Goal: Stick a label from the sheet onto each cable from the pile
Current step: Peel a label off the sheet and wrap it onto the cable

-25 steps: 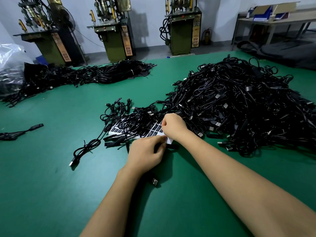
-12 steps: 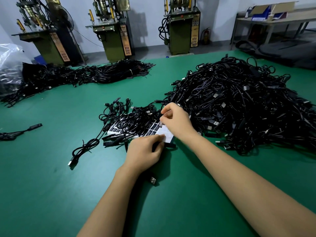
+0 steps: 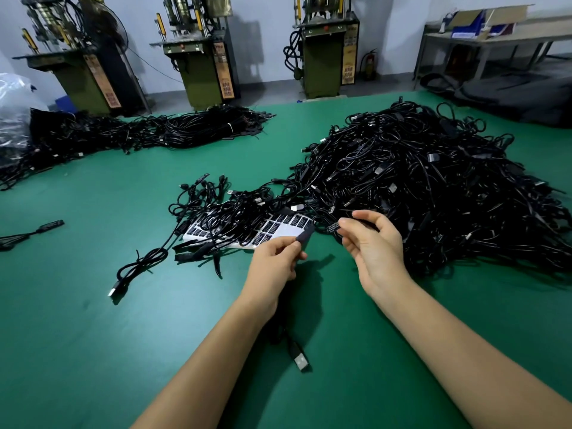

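A big pile of black cables (image 3: 433, 193) covers the right of the green table. The white label sheet (image 3: 278, 232) with black labels lies in the middle, partly under loose cables. My left hand (image 3: 275, 261) pinches the black block of one cable (image 3: 305, 236), lifted off the table; that cable hangs down under my wrist to a USB plug (image 3: 300, 359). My right hand (image 3: 371, 243) is raised beside it, thumb and forefinger pinching a small black label (image 3: 333, 226) with white print. The two hands are a short gap apart.
A second heap of cables (image 3: 148, 131) lies at the back left beside a clear plastic bag (image 3: 12, 113). A single cable (image 3: 136, 267) trails left of the sheet, another (image 3: 34, 232) at the left edge. Green machines (image 3: 201, 57) stand behind the table.
My right hand has lifted off the sheet with a label pinched in its fingers and moved right. My left hand has risen from the table with the cable's block.
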Demonstrator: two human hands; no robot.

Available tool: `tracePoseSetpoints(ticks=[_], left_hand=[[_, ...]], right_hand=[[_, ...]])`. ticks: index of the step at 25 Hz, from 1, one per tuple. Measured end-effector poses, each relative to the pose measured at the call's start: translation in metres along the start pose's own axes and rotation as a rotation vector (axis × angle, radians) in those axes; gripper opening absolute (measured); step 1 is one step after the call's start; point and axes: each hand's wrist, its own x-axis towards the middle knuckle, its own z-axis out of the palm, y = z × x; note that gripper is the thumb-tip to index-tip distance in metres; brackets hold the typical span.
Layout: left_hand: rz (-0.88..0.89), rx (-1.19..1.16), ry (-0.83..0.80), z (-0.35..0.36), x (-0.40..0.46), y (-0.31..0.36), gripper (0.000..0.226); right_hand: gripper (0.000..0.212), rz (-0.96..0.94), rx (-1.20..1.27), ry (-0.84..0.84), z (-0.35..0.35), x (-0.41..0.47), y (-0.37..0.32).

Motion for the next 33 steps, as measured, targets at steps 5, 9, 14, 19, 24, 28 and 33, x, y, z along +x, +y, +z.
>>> tracePoseSetpoints(ticks=[5,9,14,19,24,28,33], left_hand=[[-0.053,0.012,-0.038,0.002,0.003,0.001,0.019],[-0.100,-0.004,-0.058,0.001,0.005,0.002,0.015],[-0.116,-0.027,-0.088,0.000,0.007,0.003,0.013],[-0.152,-0.096,-0.116,-0.004,0.010,0.002,0.012],[-0.165,-0.095,-0.129,-0.005,0.011,0.001,0.012],[-0.157,-0.080,-0.128,-0.004,0.011,0.001,0.013],[-0.146,-0.055,-0.134,-0.004,0.012,0.000,0.012]], right_hand=[[0.024,-0.082,-0.077,-0.051,0.003,-0.002,0.016],[0.023,-0.166,-0.161,-0.083,0.004,-0.002,0.022],[0.024,-0.219,-0.202,-0.090,0.004,-0.004,0.023],[0.023,-0.268,-0.254,-0.106,0.005,-0.007,0.025],[0.021,-0.274,-0.264,-0.122,0.005,-0.007,0.025],[0.021,-0.282,-0.294,-0.135,0.005,-0.006,0.026],[0.020,-0.283,-0.286,-0.119,0.004,-0.005,0.027]])
